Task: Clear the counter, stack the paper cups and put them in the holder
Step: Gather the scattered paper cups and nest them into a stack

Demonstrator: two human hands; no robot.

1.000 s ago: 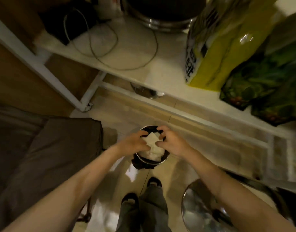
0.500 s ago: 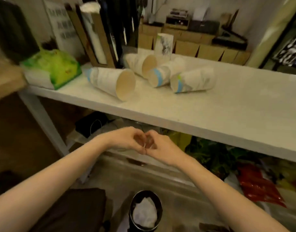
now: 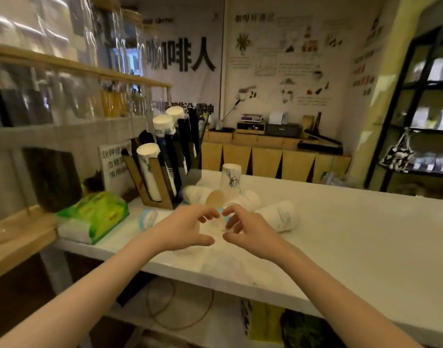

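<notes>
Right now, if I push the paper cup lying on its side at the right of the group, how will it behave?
The paper cup lies on its side on the smooth counter, so it would probably roll in a curve, being tapered. It looks thin and light, so it may dent if squeezed.

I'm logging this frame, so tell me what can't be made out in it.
Head view only:
- Cup lying behind left hand: mostly hidden by the hand.
- Shelf bottles: motion-blurred.
- Sign: partly hidden by holder.
- Cups behind right hand: count unclear, overlapping.
</notes>
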